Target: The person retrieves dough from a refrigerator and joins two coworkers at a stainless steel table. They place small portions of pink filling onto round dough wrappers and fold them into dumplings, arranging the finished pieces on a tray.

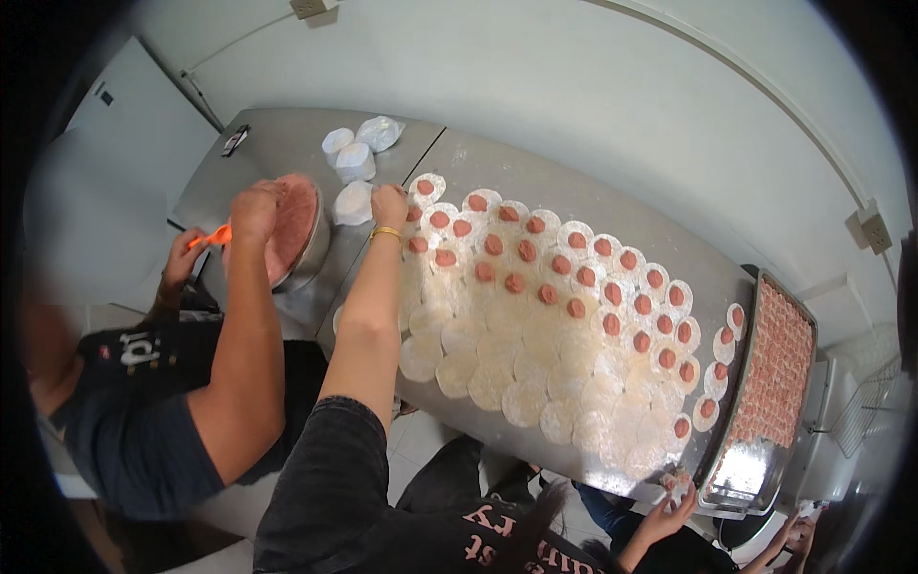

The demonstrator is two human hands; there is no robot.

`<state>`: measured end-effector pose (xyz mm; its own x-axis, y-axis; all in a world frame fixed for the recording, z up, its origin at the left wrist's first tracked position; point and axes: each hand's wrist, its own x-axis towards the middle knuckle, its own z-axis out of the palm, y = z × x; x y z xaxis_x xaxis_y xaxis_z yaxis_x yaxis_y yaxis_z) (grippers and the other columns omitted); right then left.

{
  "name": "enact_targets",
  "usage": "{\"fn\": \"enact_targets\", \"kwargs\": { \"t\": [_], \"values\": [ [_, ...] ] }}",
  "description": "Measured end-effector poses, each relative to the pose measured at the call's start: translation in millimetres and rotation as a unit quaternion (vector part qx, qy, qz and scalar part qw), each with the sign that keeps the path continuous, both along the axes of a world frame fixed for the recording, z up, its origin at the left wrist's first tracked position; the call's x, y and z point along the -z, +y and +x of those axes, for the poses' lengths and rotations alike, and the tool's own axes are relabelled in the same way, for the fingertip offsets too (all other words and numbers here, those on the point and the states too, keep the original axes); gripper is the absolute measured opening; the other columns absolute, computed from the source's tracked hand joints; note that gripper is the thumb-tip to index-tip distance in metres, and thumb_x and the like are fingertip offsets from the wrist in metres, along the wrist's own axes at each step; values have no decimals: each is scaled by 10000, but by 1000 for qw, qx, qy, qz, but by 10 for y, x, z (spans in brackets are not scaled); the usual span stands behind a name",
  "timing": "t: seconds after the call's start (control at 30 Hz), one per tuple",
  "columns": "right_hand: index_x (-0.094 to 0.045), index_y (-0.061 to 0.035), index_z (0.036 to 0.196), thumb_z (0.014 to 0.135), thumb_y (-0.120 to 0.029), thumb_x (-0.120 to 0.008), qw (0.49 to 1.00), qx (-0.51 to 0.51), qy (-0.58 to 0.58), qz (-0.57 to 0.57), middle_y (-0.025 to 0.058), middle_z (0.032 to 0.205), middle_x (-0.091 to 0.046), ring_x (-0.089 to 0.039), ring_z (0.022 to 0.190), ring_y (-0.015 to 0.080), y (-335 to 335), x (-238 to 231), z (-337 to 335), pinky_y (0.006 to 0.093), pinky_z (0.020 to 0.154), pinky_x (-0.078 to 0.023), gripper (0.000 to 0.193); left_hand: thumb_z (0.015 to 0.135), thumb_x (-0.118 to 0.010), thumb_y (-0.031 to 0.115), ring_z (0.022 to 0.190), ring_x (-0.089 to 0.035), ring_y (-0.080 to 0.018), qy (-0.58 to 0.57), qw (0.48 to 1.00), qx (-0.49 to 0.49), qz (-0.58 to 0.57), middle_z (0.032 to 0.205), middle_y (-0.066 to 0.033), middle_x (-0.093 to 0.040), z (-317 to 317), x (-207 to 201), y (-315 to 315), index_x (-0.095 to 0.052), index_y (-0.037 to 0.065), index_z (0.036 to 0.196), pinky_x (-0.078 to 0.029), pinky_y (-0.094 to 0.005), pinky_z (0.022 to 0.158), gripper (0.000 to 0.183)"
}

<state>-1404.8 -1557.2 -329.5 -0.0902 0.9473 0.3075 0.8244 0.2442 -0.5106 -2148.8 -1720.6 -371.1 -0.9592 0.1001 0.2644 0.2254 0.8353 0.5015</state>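
Observation:
My left hand (388, 205), with a gold bracelet at the wrist, is closed at the far left end of rows of round, pale dough wrappers (521, 402). Its fingertips touch down beside a wrapper with filling (426, 187); whatever they pinch is too small to make out. Many wrappers bear a lump of pink meat filling (527, 251), while those nearer me are bare. At the near right corner of the table, my right hand (672, 509) is closed round folded dumplings (677, 483), whitish with pink showing.
At left a co-worker's hand (256, 212) works over a bowl of pink meat (296, 220); the other holds an orange spoon (222, 234). Bagged white stacks (355, 163) stand at the back. A metal tray (741, 469) of pink portions lies right; another person's hands (796, 534) show beyond.

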Motion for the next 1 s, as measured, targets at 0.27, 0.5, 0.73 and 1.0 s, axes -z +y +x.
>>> {"fn": "enact_targets", "kwargs": {
  "t": [0.27, 0.5, 0.73, 1.0],
  "values": [
    [-515, -21, 1219, 736, 131, -524, 995, -16, -95, 34, 153, 1234, -515, -528, 1105, 334, -197, -427, -432, 367, 793, -477, 506, 728, -673, 188, 879, -645, -347, -124, 990, 52, -50, 916, -188, -666, -533, 252, 159, -711, 99, 840, -512, -409, 784, 148],
    [-513, -39, 1236, 738, 128, -517, 998, -19, -65, 17, 149, 1242, -503, -550, 1022, 292, -266, -467, -545, 294, 682, -485, 526, 656, -685, 202, 815, -652, -345, -69, 991, 111, -5, 807, -203, -667, -721, 316, 121, -693, 38, 779, -503, -405, 750, 205],
    [-511, -44, 1240, 736, 134, -507, 998, -30, -51, -7, 141, 1227, -495, -561, 935, 261, -319, -443, -510, 284, 661, -489, 535, 753, -630, 167, 835, -652, -310, -52, 985, 126, -103, 841, -180, -674, -748, 540, 171, -672, 13, 810, -504, -389, 763, 169],
    [-539, -3, 1177, 751, 112, -499, 994, -81, 65, -36, 149, 1177, -520, -564, 999, 257, -270, -296, -594, 288, 729, -498, 443, 843, -531, 135, 958, -602, -200, -348, 664, 171, 639, 1035, -103, -590, -256, -236, 183, -528, -6, 1092, -498, -317, 892, 286]
  ]
}}
